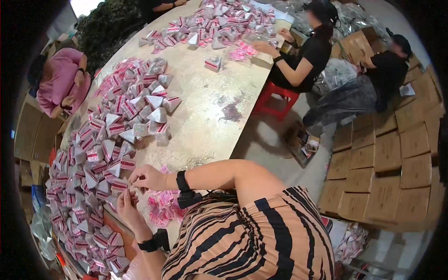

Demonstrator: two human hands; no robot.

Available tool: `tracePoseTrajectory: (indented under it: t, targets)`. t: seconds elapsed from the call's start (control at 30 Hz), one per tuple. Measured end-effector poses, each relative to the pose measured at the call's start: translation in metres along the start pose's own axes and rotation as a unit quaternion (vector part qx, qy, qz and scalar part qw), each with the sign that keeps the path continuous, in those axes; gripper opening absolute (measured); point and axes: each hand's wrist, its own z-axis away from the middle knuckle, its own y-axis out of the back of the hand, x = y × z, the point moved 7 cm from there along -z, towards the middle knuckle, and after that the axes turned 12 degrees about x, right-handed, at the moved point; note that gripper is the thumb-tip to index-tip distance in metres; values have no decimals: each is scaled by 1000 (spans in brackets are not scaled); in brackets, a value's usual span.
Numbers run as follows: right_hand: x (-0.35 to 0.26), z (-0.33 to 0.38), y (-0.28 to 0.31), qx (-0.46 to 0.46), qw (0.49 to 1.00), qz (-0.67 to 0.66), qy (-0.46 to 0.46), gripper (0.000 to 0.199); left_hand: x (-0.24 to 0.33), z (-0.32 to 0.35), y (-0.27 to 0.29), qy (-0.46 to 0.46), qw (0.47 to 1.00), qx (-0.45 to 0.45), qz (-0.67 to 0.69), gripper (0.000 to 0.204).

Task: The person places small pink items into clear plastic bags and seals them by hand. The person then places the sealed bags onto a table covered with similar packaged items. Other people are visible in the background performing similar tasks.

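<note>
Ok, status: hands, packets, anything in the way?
Left hand and right hand close together; anything pinched unclear. Wrapped packets heaped right beside them, likeliest obstacle. Pink bundle nearby.

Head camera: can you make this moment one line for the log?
left hand: fingers curled, grip unclear; right hand: nearly meeting left, grip unclear; wrapped packets: heaped beside hands; pink pile: near hands

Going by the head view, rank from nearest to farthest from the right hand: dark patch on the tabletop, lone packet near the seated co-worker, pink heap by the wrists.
From the right hand:
1. Pink heap: just below it in the picture.
2. Dark patch: up and right, near the table's edge.
3. Lone packet: farther up the tabletop.
</note>
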Motion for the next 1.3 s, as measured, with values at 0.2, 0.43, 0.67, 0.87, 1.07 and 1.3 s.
tracePoseTrajectory:
  t: [0.2, 0.43, 0.67, 0.87, 1.07, 1.3]
  targets:
    - [20, 2, 3, 1, 996, -45, -74, 10, 2, 13, 5, -67, 992, 0, -106, 13]
    - [32, 10, -8, -71, 972, -72, -210, 7, 49, 41, -9, -322, 884, -125, -315, 4]
    - [49, 19, -19, -133, 957, -46, -252, 7, 84, 72, -30, -369, 810, -189, -415, 30]
    - [59, 26, -15, -161, 947, 21, -276, 7, 70, 74, -27, -371, 778, -214, -460, 24]
    - [49, 29, -6, -185, 955, 134, -189, 7, 50, 60, -25, -305, 827, -245, -403, 9]
    - [-7, 57, -25, -196, 835, 423, 291, 12, -3, 42, 11, -70, 926, -212, -303, 10]
